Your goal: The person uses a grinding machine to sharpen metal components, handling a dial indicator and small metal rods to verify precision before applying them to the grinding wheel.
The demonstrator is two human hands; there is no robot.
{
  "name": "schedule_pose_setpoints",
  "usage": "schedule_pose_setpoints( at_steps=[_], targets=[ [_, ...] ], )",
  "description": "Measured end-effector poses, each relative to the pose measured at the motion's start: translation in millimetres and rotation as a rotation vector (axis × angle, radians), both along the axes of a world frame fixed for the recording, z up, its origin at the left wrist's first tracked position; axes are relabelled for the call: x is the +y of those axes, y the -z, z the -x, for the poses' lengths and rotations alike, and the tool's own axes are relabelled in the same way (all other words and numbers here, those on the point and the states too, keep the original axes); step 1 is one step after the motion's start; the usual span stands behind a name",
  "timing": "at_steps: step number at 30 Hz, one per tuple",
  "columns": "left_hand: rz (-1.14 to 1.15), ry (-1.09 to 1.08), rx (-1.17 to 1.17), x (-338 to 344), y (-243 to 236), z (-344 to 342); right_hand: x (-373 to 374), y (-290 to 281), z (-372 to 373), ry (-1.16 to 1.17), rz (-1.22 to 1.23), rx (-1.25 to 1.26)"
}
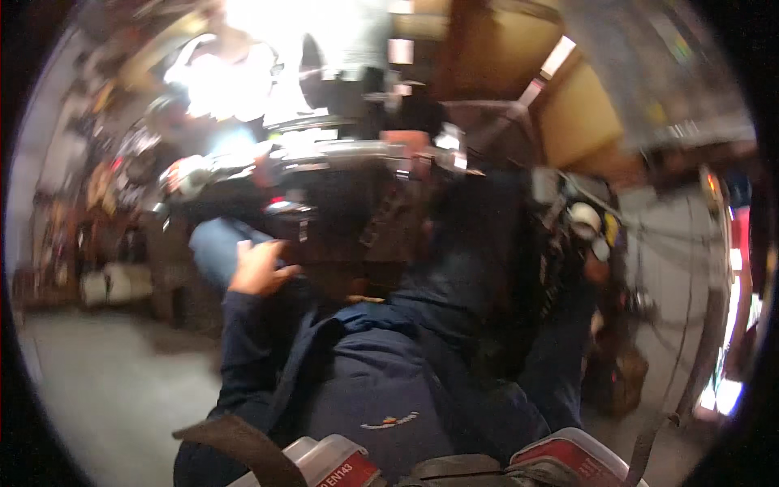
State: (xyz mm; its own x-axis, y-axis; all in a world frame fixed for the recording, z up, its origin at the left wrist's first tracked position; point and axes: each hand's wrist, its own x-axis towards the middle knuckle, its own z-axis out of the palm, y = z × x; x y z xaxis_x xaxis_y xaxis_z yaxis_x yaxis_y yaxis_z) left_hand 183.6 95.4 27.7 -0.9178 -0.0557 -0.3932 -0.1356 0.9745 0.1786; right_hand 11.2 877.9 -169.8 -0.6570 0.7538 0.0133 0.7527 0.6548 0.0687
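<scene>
My left hand (258,266) is over my left thigh (213,243), its fingers apart and holding nothing that I can see. My right hand (596,270) is at the right beside dark equipment (552,247) with white cylindrical parts (584,219); it is dim and smeared, so its fingers and anything in them cannot be made out. In front of me runs a horizontal shiny metal bar (333,150) with a reddish block (406,144) on it, above a dark machine body (341,219). The picture is motion-blurred.
Bright, overexposed light fills the top middle. Cluttered shelving (114,191) lines the left, with a pale rolled item (116,284) low down. A yellowish-brown panel (580,114) is at upper right, a cable (682,341) hangs at the right, and grey floor (114,373) shows at lower left.
</scene>
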Motion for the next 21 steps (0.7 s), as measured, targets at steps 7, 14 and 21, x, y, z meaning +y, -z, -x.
schedule_pose_setpoints(
  at_steps=[7,14,21],
  targets=[
    [-0.374,0.243,-0.164,59.1,-22.7,32.2,10.1,-89.3,-54.8,-0.269,-0.054,0.486],
    [-0.800,0.658,0.641,126.0,-63.2,79.4,-214.4,-276.4,-45.9,-0.752,0.425,1.169],
    [-1.029,0.536,0.942,126.3,-91.1,104.8,-455.2,-305.6,-18.3,-1.169,1.030,1.076]
  ],
)
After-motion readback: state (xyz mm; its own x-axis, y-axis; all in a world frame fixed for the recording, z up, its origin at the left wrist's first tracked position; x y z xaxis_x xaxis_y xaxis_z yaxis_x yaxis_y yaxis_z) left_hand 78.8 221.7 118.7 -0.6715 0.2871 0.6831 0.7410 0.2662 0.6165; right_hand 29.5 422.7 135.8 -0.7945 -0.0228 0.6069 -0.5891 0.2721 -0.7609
